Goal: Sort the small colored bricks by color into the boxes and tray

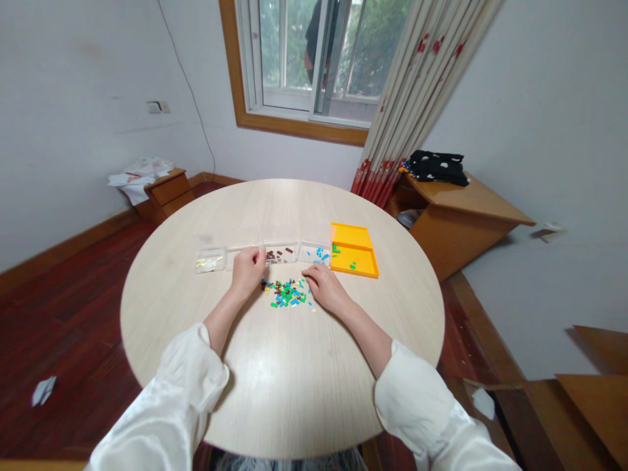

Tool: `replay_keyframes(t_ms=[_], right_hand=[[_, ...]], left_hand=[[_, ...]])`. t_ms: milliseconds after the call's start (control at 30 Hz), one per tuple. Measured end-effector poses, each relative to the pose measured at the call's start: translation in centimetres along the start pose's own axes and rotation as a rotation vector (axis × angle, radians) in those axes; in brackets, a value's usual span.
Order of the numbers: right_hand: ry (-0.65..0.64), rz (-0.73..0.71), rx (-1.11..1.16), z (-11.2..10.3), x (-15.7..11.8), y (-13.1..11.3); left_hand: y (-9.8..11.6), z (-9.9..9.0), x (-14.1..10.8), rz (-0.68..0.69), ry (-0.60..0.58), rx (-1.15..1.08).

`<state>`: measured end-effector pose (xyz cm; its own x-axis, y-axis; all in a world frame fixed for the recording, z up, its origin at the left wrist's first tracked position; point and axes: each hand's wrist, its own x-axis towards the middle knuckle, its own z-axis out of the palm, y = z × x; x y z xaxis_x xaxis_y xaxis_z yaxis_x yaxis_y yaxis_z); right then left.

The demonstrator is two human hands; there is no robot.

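A loose pile of small green, blue, brown and yellow bricks point(288, 293) lies on the round table. My left hand point(249, 267) is closed beside the clear box with brown bricks point(279, 254); what its fingers hold, if anything, is too small to tell. At the pile's upper right edge, my right hand point(321, 284) has its fingers pressed together, with nothing clear to see between them. Blue bricks lie in another clear box point(314, 253), and pale yellow ones in the leftmost clear box point(210, 263). An open yellow case point(360, 260) holds a few green bricks.
The pale round table point(279, 392) stands below a window. To its right is a wooden cabinet point(466, 226) with a black cloth point(438, 167) on top. Papers point(142, 173) cover a small wooden stand at the left.
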<state>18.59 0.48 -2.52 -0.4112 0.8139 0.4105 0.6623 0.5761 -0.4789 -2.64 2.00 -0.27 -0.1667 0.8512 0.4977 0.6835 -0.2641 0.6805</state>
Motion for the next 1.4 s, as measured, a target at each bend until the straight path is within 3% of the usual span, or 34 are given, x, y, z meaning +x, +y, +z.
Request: replay_keyframes(t_ms=[433,700,933,1400], right_hand=[[0.081,0.1,0.093,-0.1,0.4,0.2],[0.205,0.317,0.683,0.3,0.8,-1.0],[0.188,0.435,0.965,0.1,1.1,-2.2],[0.188,0.422,1.007,-0.3,1.0,-2.8]], left_hand=[[2.1,0.2,-1.5,0.072,-0.147,-0.146],[2.4,0.7,-2.2,0.371,-0.317,-0.205],[2.8,1.2,-2.7,0.431,-0.302,-0.207],[2.6,1.4,-2.8,0.381,-0.282,-0.24]])
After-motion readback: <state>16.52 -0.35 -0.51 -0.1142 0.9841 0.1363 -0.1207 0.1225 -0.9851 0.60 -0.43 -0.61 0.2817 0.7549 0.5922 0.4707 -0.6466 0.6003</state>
